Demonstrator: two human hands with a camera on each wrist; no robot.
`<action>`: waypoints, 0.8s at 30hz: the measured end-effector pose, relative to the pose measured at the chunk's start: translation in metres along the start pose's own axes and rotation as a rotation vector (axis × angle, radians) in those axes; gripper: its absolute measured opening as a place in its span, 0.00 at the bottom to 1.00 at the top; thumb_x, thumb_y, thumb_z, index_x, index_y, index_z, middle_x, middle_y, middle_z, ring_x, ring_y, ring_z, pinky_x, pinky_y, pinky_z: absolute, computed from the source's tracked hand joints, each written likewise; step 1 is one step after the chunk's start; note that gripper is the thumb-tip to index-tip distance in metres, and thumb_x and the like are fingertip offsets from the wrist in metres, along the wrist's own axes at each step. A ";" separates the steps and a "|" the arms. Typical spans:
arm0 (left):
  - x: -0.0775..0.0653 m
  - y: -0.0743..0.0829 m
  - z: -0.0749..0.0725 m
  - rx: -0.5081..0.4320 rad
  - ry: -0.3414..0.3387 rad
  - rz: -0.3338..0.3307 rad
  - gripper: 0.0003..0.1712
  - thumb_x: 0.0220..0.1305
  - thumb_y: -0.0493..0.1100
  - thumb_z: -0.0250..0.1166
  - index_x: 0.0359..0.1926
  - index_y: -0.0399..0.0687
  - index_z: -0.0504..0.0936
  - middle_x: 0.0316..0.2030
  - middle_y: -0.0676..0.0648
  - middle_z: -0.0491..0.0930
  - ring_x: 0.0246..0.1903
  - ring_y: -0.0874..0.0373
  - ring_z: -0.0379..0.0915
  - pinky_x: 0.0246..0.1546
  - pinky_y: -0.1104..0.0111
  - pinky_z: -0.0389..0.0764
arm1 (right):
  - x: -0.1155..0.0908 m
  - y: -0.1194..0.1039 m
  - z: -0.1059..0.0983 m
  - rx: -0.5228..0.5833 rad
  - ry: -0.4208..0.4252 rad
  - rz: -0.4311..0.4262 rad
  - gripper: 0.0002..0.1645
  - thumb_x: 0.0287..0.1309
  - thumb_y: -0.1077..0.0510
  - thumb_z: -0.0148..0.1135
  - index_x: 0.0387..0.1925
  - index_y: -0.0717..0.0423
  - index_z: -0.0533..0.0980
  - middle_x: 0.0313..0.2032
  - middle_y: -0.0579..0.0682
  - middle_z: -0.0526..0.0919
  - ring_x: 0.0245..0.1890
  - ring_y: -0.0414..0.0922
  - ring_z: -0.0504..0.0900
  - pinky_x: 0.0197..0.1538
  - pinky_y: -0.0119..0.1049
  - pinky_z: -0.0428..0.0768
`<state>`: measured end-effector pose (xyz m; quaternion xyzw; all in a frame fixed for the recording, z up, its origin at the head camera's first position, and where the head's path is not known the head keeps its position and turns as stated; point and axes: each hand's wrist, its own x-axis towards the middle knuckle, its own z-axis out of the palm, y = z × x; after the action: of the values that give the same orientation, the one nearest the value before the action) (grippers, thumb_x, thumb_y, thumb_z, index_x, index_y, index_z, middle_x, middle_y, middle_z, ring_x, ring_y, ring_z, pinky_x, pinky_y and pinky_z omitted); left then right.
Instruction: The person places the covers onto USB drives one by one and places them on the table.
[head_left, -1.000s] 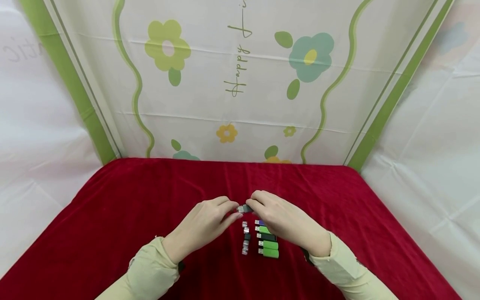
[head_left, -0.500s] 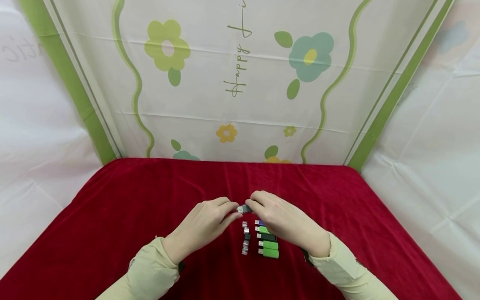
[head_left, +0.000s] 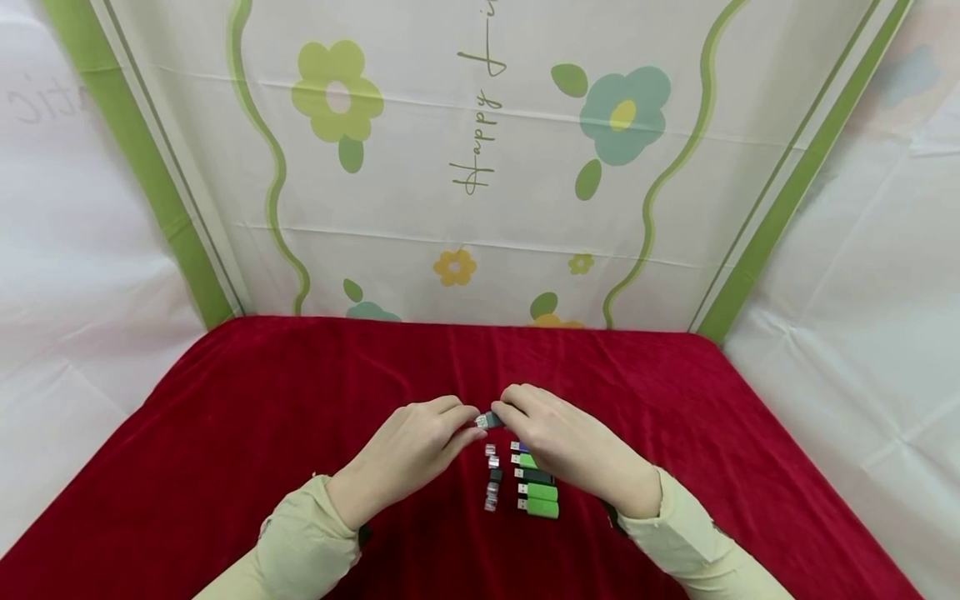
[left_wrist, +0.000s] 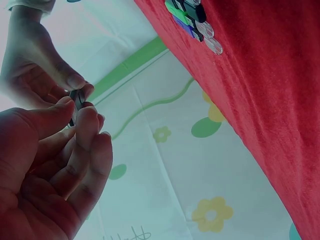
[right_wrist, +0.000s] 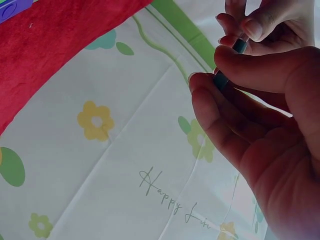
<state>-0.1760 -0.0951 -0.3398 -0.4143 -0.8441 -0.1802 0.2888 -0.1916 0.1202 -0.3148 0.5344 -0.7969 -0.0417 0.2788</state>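
Between my two hands, above the red cloth, is a dark USB flash drive [head_left: 492, 420] whose left end looks pale and see-through. My left hand [head_left: 411, 442] pinches that pale end between thumb and fingers; whether the end is a separate cap I cannot tell. The dark body is gripped by my right hand [head_left: 573, 442], whose fingers hide much of it. In the left wrist view the dark drive [left_wrist: 76, 102] shows between both sets of fingertips. The right wrist view also shows the drive [right_wrist: 221, 80], partly covered by the right thumb and fingers.
Below the hands lies a column of uncapped flash drives: green [head_left: 542, 507], black [head_left: 534, 476] and purple [head_left: 518, 447]. To their left runs a column of small clear caps [head_left: 491, 492] and a black one [head_left: 495, 475]. Red cloth [head_left: 315, 383] covers the table; a printed curtain [head_left: 420, 200] stands behind.
Almost nothing differs: both hands keep hold of the flash drive in the same place. The whole head view has shifted very slightly.
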 end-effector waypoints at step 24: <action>-0.001 -0.002 0.000 0.021 -0.034 -0.013 0.10 0.55 0.44 0.64 0.36 0.43 0.81 0.28 0.54 0.75 0.21 0.69 0.66 0.22 0.81 0.69 | 0.001 -0.004 -0.001 0.034 -0.012 0.017 0.15 0.40 0.70 0.63 0.34 0.62 0.73 0.32 0.50 0.70 0.29 0.41 0.68 0.35 0.25 0.69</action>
<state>-0.1769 -0.0970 -0.3405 -0.4086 -0.8534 -0.1661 0.2778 -0.1873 0.1182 -0.3150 0.5319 -0.8038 -0.0289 0.2650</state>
